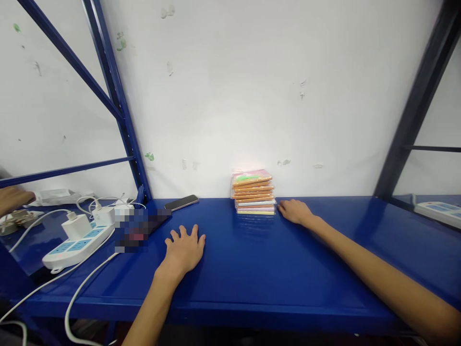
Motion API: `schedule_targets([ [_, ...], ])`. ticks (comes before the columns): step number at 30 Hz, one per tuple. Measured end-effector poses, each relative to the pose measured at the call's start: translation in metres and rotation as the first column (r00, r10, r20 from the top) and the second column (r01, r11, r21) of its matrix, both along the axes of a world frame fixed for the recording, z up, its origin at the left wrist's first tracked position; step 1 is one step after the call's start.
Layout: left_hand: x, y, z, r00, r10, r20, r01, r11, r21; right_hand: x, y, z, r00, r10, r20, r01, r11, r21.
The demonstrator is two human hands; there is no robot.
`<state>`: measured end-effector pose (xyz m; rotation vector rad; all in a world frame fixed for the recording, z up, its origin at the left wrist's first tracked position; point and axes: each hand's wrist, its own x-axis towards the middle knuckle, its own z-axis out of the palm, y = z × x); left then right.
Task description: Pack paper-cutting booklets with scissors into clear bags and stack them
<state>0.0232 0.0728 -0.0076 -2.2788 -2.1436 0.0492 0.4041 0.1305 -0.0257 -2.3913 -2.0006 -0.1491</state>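
My left hand (184, 251) lies flat on the blue tabletop (259, 274), fingers spread and nothing held. Against the back wall stands a neat stack of thin packets in clear wrapping (254, 192). Its upper packets have orange edges and the lower ones are paler, while pink and green show on top. Just right of the stack's base, my right hand (296, 212) rests on the table with its fingertips close to the packets. Whether those fingertips touch the stack I cannot tell. No object shows in the right hand.
A phone (182, 203) lies near the back edge. At left are a power strip (79, 245) with plugged-in chargers, a blurred-out device on a white cable (90, 276), and another person's hand (14, 199). Blue rack posts (124, 115) rise at left; another power strip (439, 211) sits far right.
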Motion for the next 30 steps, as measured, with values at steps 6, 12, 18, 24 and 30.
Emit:
schedule_targets([
  [6,0.001,-0.002,0.002,1.0,0.009,-0.011,-0.009,1.0,-0.02,0.001,0.0,0.001,0.998,-0.001,-0.055,0.004,0.998,0.056],
  [12,0.001,-0.002,0.001,1.0,0.006,-0.018,-0.006,1.0,-0.014,-0.001,-0.007,0.015,0.989,-0.06,-0.136,0.102,0.939,0.328],
  [18,0.001,-0.002,-0.001,1.0,0.012,-0.028,-0.012,1.0,0.007,-0.005,-0.023,0.066,0.975,0.126,-0.182,0.083,0.556,0.827],
  [24,0.0,-0.004,-0.001,1.0,0.002,-0.007,-0.002,1.0,0.02,-0.045,-0.036,0.091,0.892,0.434,0.126,-0.322,0.413,0.852],
  [30,0.0,-0.002,-0.002,1.0,-0.003,0.005,0.003,1.0,0.024,-0.065,-0.018,0.061,0.829,0.513,0.223,-0.524,0.572,0.631],
])
